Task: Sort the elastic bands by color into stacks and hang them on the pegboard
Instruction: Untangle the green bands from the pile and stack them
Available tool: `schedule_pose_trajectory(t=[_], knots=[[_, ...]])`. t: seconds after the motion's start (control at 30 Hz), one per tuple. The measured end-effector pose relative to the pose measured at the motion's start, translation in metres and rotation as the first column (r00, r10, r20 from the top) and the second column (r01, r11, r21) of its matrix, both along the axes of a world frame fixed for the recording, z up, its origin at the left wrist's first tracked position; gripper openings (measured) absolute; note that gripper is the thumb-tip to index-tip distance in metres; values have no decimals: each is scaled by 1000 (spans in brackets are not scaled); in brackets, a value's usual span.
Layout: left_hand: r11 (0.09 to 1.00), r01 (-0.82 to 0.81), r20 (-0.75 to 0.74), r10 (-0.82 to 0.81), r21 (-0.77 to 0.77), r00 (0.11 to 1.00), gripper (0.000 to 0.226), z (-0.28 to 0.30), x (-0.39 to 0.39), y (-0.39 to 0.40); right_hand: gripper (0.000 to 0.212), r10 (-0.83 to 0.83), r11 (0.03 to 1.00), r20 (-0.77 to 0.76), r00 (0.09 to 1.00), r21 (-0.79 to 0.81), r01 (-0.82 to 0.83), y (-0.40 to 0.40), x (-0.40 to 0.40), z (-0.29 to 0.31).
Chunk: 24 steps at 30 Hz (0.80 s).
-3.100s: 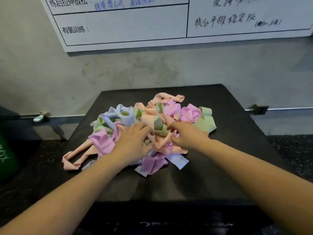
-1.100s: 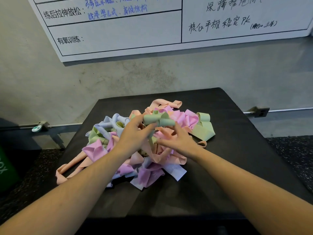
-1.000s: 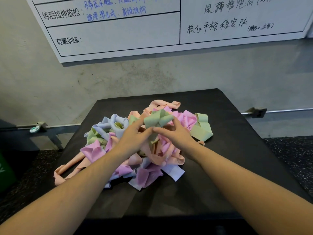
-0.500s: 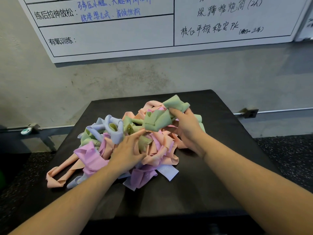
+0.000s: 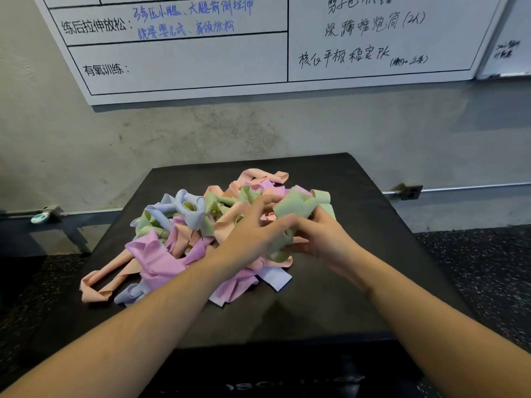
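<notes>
Where my head camera looks down, a tangled heap of flat stretchy bands [image 5: 201, 234] in four pastel colours lies on the matte black padded desk [image 5: 359, 282]: peach, pink, pale blue and light green. The loops overlap so much that I cannot count each colour exactly; I can pick out roughly three pale blue loops at the far left of the heap, a few pink ones at the near side, several peach ones including a long loop trailing off toward the near left, and a few green ones in the middle.

Both my forearms reach in from the near edge and meet over the right part of the heap. My right hand [image 5: 324, 237] has its fingers and thumb curled round a bunched light green elastic band [image 5: 298, 205], lifted just above the pile. My left hand [image 5: 253, 234] is just beside it, fingers bent and spread, its fingertips pinching the lower fold of that same green band. The two hands are nearly touching.

Behind the desk on the grey wall hangs a white board with handwritten Chinese characters [image 5: 186, 53].
</notes>
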<state>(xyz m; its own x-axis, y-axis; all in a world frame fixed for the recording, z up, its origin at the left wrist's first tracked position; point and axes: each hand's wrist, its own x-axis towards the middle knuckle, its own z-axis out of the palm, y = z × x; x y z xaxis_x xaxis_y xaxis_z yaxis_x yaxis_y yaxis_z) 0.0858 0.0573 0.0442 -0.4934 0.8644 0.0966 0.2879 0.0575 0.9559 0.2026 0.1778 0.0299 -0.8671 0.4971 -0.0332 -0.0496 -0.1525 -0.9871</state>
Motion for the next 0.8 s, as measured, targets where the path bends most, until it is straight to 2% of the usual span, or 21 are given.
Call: schedule_pose_trajectory(t=[0.07, 0.17, 0.3, 0.47, 0.6, 0.67, 0.8], knots=[[997, -80, 26, 80, -11, 996, 32, -2, 8, 0, 40, 26, 999, 0, 1000, 31, -26, -10, 10, 0], [984, -180, 172, 178, -3, 969, 25, -10, 14, -5, 44, 36, 997, 15, 999, 70, -37, -19, 24, -7], [979, -203, 307, 196, -9, 931, 21, -15, 22, -16, 25, -76, 997, 12, 997, 2, 76, -25, 39, -14], [983, -176, 167, 183, -59, 969, 12, -16, 36, -27, 21, -193, 977, 25, 981, 100, 190, -28, 51, -21], [981, -174, 204, 187, -81, 961, 17, -19, 38, -30, 25, -241, 963, 35, 970, 136, 234, -29, 56, -20], [986, -153, 296, 167, -69, 941, 14, -17, 41, -29, 26, -230, 970, 47, 972, 97, 225, -28, 57, -20], [989, -140, 449, 143, -40, 882, 19, -15, 46, -25, 33, -187, 970, 15, 982, -157, 187, -31, 54, -16]])
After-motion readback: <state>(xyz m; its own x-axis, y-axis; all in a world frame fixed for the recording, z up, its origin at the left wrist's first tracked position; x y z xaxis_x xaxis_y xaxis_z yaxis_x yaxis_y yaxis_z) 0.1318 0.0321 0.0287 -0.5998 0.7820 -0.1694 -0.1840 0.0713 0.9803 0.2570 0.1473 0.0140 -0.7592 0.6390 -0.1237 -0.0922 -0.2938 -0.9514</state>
